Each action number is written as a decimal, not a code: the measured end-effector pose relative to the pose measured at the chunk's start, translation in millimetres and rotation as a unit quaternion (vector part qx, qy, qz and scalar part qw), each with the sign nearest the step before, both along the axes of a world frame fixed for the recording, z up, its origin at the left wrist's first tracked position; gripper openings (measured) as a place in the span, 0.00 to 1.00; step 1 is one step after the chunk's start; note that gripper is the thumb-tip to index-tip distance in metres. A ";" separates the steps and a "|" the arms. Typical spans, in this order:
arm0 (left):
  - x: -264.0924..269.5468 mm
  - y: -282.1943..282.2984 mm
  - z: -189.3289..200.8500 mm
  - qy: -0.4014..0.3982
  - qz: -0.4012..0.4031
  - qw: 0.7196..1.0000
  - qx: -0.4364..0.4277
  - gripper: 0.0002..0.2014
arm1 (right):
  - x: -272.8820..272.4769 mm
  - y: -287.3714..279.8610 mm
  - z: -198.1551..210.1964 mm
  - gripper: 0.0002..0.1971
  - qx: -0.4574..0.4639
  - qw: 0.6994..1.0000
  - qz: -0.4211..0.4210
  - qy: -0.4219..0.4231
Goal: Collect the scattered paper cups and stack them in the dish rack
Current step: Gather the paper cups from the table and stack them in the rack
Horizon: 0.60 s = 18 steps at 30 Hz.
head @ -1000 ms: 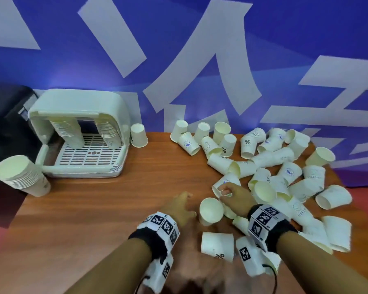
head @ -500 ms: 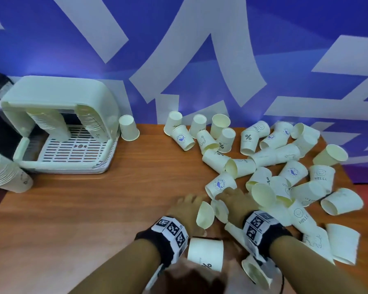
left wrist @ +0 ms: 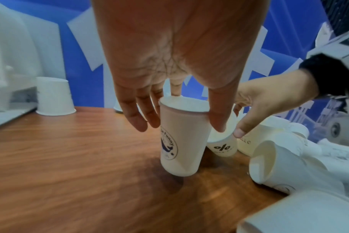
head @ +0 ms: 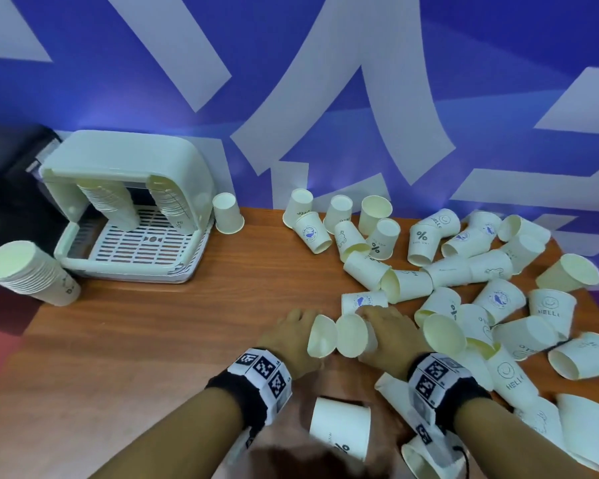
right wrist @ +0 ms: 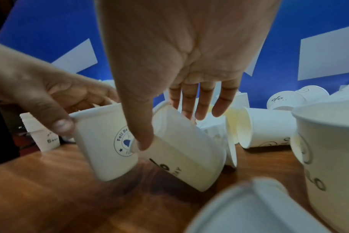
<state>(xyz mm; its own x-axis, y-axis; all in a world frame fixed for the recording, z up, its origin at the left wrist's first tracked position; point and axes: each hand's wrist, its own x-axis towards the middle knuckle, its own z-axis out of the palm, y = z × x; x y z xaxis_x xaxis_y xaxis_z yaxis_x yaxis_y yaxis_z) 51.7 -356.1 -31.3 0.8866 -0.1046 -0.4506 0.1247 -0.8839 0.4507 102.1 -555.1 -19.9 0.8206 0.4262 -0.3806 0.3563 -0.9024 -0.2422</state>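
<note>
Paper cups: your left hand (left wrist: 169, 52) grips a white paper cup with a round blue whale logo (left wrist: 181, 138), thumb on one side of its rim, fingers (left wrist: 137, 113) curled on the other. It is tilted; can't tell whether its base touches the brown wooden surface (head: 153, 340). Your right hand (right wrist: 175, 52) holds a white paper cup with a black percent mark (right wrist: 181, 156), thumb on its wall, fingers over the rim, cup tilted toward the first, the two touching. Loose white cups (head: 491, 271) lie scattered right of both hands. White plastic dish rack (head: 128, 209) sits far left holding two cup stacks (head: 108, 205); another stack (head: 28, 271) lies beside it.
</note>
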 end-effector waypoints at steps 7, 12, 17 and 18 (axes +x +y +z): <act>2.1 54.4 33.7 -0.039 0.063 0.997 0.016 0.39 | 5.3 36.7 30.8 0.49 0.132 0.989 -0.064 0.032; 3.2 104.0 58.9 -0.066 0.067 0.995 0.026 0.37 | 7.2 83.2 50.2 0.44 0.125 0.990 -0.060 0.021; 3.1 184.5 80.5 -0.091 0.076 0.993 0.008 0.37 | 6.6 156.7 68.9 0.38 0.143 0.987 -0.072 -0.008; 3.3 203.0 84.8 -0.094 0.076 0.993 0.002 0.38 | 7.2 174.2 71.4 0.37 0.146 0.986 -0.080 -0.006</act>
<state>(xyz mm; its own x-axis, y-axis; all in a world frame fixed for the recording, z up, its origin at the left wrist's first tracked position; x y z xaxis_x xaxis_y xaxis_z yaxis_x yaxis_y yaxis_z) 55.0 -153.1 53.5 0.9603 0.0388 -0.2761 0.1714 -0.8633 0.4748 109.3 -380.9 51.5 0.8900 0.3816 -0.2496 0.2205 -0.8393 -0.4970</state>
